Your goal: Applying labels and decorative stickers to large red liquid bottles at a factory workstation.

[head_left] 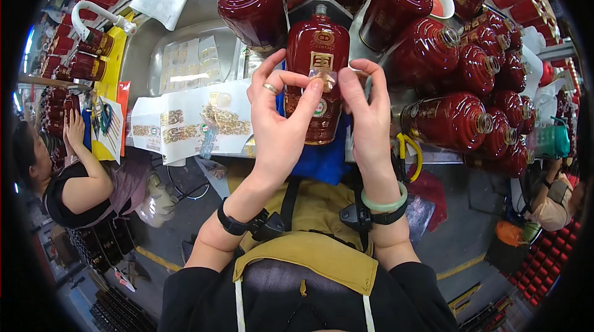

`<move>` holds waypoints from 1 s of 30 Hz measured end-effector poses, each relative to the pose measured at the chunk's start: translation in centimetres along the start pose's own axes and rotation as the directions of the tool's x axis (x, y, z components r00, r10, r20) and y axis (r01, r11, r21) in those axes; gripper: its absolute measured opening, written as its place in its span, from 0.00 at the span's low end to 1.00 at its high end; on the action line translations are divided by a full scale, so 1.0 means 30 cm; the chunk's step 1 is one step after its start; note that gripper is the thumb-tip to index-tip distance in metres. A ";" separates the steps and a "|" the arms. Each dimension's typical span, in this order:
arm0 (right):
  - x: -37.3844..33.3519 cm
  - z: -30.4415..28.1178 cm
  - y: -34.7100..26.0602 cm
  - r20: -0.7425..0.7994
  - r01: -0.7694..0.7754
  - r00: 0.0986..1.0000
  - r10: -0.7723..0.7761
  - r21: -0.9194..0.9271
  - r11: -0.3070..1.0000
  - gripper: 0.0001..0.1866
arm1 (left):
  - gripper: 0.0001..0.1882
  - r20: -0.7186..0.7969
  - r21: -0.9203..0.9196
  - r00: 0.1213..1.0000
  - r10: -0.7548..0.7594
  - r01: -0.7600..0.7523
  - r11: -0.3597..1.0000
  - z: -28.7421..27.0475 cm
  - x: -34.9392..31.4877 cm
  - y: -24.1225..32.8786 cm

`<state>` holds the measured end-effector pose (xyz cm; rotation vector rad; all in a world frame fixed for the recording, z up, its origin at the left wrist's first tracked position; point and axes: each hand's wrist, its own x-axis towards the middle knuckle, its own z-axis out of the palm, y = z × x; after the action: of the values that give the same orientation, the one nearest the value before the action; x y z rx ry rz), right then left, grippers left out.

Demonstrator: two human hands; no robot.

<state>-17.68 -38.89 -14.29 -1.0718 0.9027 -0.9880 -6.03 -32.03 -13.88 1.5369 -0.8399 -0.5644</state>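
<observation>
A dark red glass bottle (300, 109) with gold and white decoration lies in front of me, its clear neck pointing away. My left hand (278, 106), wearing a ring, pinches a small clear film with a gold design (324, 78) between thumb and index finger, over the middle of the bottle's front. On the bottle's right side is my right hand (366, 103), its thumb and index tips drawn close together near the film's right edge. Whether they grip anything cannot be made out. A green bangle (387, 203) circles my right wrist.
Several dark red bottles (442, 118) crowd the right; another bottle (252, 10) stands left of mine. White decal sheets (192, 125) lie at the left by a metal sink (139, 53). A white bowl (444, 1) stands behind. Co-workers (77, 186) sit at both sides.
</observation>
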 end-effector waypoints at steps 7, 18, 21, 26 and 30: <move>-0.006 0.008 0.031 -0.007 0.047 0.999 -0.047 -0.021 0.999 0.24 | 0.09 -0.040 0.015 0.998 0.055 -0.055 0.998 0.020 -0.017 -0.024; -0.003 0.005 0.020 -0.011 0.001 1.000 -0.001 -0.065 0.998 0.23 | 0.28 0.055 -0.313 0.990 -0.128 0.139 0.940 0.011 -0.002 -0.007; 0.000 0.001 0.019 0.005 0.008 1.000 -0.008 -0.089 0.996 0.23 | 0.34 0.161 -0.431 0.971 -0.175 0.229 0.873 -0.007 0.028 0.009; -0.002 0.000 0.020 0.005 0.000 1.000 0.001 -0.079 0.997 0.23 | 0.33 0.229 -0.521 0.948 -0.219 0.310 0.796 -0.022 0.094 0.030; 0.001 0.000 0.023 0.007 0.004 1.000 -0.004 -0.065 0.998 0.23 | 0.36 0.317 -0.497 0.914 -0.255 0.389 0.776 -0.030 0.133 0.040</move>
<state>-17.55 -38.79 -14.96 -1.1311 0.9330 -0.9637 -3.10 -34.57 -12.11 1.0842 -0.5081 -1.1572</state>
